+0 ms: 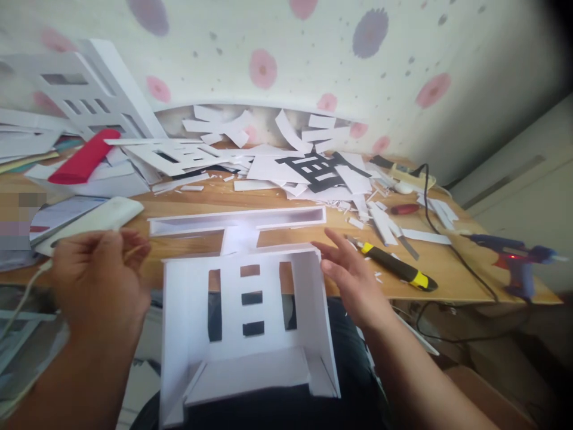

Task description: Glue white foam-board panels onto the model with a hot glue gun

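A white foam-board letter structure (pixel 231 304), with walls around a cut-out panel, stands tilted over my lap against the table edge. Its narrow neck joins a long shallow trough (pixel 239 222) lying on the wood. To the left of it is my left hand (pixel 101 275), fingers curled and pinched together; whatever may be between them is too small to make out. My right hand (pixel 353 278) is beside the structure's upper right corner, fingers stretched out and apart. Its fingertips are close to the side wall; whether they touch it I cannot tell.
A blue glue gun (pixel 514 254) with a lit red light stands at the right, its cord trailing. A yellow-black utility knife (pixel 398 266) lies near the front edge. White scraps (pixel 268 167) cover the back. A red roll (pixel 85 156) and white power strip (pixel 96 224) are left.
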A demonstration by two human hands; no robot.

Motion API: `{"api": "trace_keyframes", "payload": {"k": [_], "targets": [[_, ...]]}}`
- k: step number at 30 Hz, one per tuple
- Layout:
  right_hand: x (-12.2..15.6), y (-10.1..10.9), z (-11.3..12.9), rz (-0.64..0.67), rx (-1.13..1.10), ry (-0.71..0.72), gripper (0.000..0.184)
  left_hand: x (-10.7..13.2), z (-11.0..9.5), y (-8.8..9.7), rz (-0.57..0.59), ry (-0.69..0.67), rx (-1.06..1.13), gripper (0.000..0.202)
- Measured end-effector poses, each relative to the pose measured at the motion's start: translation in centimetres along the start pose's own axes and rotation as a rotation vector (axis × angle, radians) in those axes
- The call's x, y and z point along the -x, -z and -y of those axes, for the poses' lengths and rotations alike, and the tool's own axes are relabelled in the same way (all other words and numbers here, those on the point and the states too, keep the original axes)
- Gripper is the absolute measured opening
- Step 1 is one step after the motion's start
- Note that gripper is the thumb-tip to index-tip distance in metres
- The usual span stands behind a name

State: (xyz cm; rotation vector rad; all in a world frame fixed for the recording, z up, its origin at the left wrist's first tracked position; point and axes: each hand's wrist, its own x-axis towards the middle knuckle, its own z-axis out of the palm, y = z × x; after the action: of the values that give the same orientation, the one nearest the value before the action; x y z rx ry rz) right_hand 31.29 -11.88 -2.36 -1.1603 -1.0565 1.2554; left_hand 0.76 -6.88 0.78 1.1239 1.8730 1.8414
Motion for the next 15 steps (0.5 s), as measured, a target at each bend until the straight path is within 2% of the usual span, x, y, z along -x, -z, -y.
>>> {"api": "trace_keyframes", "payload": {"k": [2,4,6,10,12,15], "targets": [[-0.5,-0.4,-0.1,0.015,-0.065,-0.069,0.084,0.4,0.1,-0.1,0.004,0.328,0.169,0.015],[-0.8,-0.6,-0.2,0.011,-0.097,-0.099,0.086,1.1,-0.5,-0.1,0.084,0.521,0.215,0.018],[-0.9,-0.9,-0.1,-0.002,-0.104,-0.103,0.086,1.8,-1.3,0.0,0.104,0.573,0.212,0.019],[-0.7,-1.8,0.3,-0.067,-0.107,-0.095,0.083,2.4,-2.0,0.2,0.041,0.621,0.075,0.009],[-0.5,-2.1,0.6,-0.080,-0.135,-0.088,0.080,2.2,-1.6,0.3,0.029,0.606,0.009,0.006],[-0.1,-2.1,1.0,-0.050,-0.185,-0.036,0.073,1.4,0.0,0.8,-0.013,0.506,0.039,0.008]]}}
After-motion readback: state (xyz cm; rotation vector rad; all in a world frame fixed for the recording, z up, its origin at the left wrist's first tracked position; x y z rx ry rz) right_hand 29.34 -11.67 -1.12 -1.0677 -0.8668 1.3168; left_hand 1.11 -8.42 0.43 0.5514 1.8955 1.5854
